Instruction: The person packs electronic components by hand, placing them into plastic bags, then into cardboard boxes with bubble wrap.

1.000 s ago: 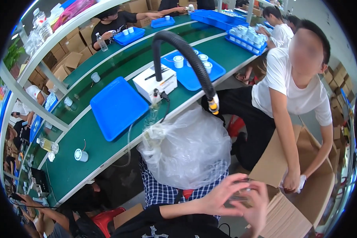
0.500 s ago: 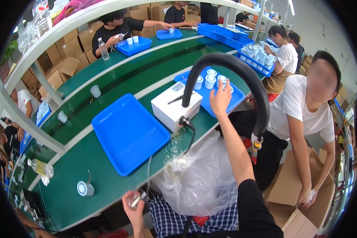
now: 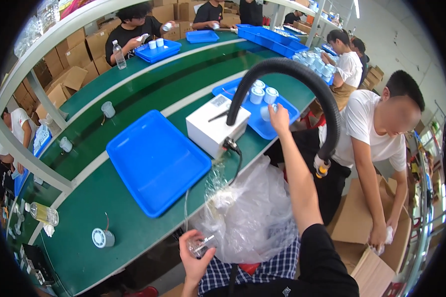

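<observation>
My right hand (image 3: 281, 120) reaches over a blue tray (image 3: 291, 106) at the centre right, fingers closed round a pale blue cylindrical unit (image 3: 265, 113). Several similar pale blue units (image 3: 256, 94) with slotted round tops stand behind it in that tray. Low in the view, my left hand (image 3: 195, 255) is curled round a small clear and metallic tool (image 3: 202, 245); a thin clear hose runs up from there to the table edge. Beside it a large clear plastic bag (image 3: 255, 213) lies across a blue checked cloth (image 3: 277, 257) on my lap.
A blue tray (image 3: 158, 163) with nothing in it lies left of a white box (image 3: 215, 126) with a black flexible hose (image 3: 327, 99). Another unit (image 3: 103, 237) and a bottle (image 3: 43, 214) stand on the green bench. A person (image 3: 376, 128) bends over a carton (image 3: 357, 218) on the right.
My right hand has gone from spread fingers above the tray to gripping a pale blue unit. The left hand has shifted right. The neighbour leans further over the carton.
</observation>
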Demonstrator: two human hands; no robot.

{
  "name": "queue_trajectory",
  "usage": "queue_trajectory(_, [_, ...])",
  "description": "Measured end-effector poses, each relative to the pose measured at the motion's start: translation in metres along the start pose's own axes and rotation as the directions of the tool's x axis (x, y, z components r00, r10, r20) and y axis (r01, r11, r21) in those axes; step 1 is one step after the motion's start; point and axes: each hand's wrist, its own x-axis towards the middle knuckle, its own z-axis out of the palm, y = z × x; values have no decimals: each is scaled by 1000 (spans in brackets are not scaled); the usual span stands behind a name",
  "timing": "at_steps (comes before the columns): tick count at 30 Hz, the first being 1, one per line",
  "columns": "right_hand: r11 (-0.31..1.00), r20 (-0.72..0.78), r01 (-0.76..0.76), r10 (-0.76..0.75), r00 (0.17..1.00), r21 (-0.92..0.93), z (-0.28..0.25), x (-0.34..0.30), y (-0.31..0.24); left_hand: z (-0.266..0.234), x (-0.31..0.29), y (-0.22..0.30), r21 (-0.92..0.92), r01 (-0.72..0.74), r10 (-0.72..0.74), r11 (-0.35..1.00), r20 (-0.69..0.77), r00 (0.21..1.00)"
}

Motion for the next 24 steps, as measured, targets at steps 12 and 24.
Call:
queue_trajectory(12, [432, -68, -155, 458, 886, 888, -124, -217, 34, 7, -79, -2, -18, 36, -38, 999, -84, 996])
queue_trajectory(24, [-822, 759, -291, 238, 606, 490, -123, -211, 56, 44, -90, 14, -112, -41, 37, 993, -29, 999])
